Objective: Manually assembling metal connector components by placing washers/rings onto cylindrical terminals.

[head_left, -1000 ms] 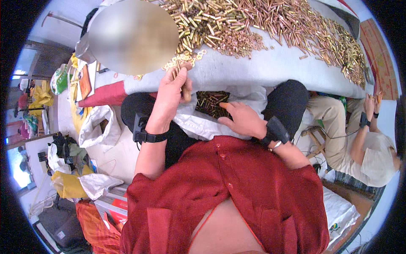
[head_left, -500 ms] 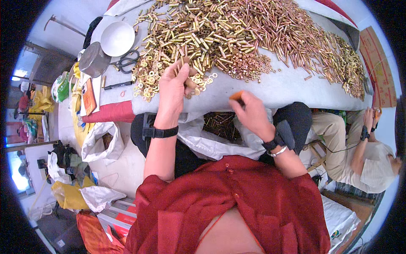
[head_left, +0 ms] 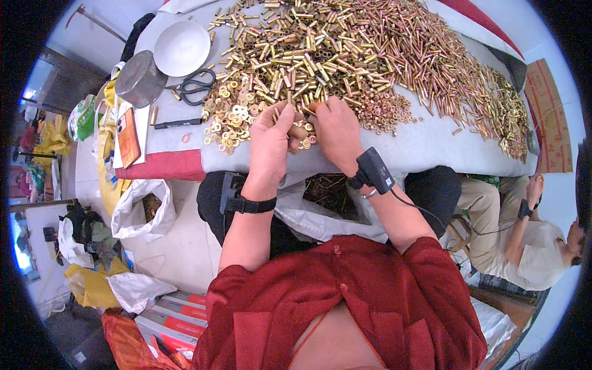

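My left hand [head_left: 270,137] pinches a small brass-coloured metal tube [head_left: 289,97], which points up from between thumb and fingers. Close beside it, my right hand [head_left: 338,132] is closed with its fingertips turned toward the left hand. What it grips, if anything, is hidden; a bit of orange shows at its fingertips. Both hands are over the table's near edge. Behind them spreads a big heap of gold-coloured metal tubes [head_left: 364,43]. Flat brass washers [head_left: 237,114] lie left of my left hand, and a pile of small coppery nuts [head_left: 383,111] lies right of my right hand.
At the table's left are a white bowl [head_left: 182,48], a metal pot [head_left: 140,79], black scissors [head_left: 196,87], a black marker [head_left: 177,123] and an orange phone [head_left: 128,139]. Below the edge, a white sack [head_left: 317,217] sits between my knees. Another person [head_left: 530,246] sits at right.
My right hand has moved up and left from the table's front edge to meet my left hand. My left hand, still with a tube, has shifted slightly right and down in the view.
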A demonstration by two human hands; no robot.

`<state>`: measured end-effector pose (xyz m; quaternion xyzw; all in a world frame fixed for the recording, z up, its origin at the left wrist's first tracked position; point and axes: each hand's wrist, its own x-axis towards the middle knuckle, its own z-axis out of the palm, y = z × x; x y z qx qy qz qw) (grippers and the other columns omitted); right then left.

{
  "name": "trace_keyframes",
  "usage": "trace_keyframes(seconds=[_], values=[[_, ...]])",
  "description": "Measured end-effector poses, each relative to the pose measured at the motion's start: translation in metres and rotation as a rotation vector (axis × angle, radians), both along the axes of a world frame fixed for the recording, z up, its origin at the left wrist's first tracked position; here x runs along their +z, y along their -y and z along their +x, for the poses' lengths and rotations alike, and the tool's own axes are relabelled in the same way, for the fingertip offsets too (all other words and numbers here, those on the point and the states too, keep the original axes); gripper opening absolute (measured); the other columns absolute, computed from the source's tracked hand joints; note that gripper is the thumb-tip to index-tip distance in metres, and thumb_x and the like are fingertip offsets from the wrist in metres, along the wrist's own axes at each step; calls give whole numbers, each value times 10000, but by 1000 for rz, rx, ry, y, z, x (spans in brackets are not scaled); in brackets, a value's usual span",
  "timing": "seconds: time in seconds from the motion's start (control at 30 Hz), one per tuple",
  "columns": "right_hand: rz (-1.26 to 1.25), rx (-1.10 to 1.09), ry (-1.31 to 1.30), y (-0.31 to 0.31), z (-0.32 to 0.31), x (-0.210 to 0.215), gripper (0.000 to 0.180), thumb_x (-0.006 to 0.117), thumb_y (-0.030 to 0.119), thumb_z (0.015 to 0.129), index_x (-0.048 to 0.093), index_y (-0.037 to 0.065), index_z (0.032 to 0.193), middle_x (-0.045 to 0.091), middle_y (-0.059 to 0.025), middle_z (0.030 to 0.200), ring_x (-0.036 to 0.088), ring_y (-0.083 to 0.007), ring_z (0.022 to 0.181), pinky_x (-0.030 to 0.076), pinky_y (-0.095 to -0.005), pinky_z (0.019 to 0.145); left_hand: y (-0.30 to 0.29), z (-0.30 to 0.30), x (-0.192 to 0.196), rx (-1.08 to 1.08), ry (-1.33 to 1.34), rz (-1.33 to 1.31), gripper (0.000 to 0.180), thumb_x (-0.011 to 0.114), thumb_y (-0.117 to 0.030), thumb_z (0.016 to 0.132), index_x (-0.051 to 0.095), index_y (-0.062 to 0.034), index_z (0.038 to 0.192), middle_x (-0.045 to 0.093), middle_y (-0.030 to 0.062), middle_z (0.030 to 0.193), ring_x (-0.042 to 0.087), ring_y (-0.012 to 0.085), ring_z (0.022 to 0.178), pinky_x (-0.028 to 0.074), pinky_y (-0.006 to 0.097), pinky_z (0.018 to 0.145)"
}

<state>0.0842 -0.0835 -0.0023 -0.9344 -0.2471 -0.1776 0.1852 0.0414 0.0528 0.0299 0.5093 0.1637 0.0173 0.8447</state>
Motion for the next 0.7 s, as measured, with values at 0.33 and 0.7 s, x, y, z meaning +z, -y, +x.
trace_keyframes(seconds=[0.33, 0.7], values=[[1303, -63, -715, 50, -35, 19, 248, 571, 145, 899, 492, 16, 1096, 622, -78, 936, 603, -141, 855, 483, -275, 726, 39, -17, -12, -316, -129, 86, 219, 574, -243, 899, 590, -35, 967, 609, 38, 779, 550, 81, 539, 389, 194, 423], [1105, -69, -633, 61, -55, 14, 234, 562, 91, 887, 568, 24, 1111, 630, -46, 909, 577, -114, 785, 471, -245, 716, 51, -20, -22, -483, -103, 147, 247, 591, -212, 887, 585, 6, 1004, 602, 44, 768, 587, 99, 526, 426, 191, 389]])
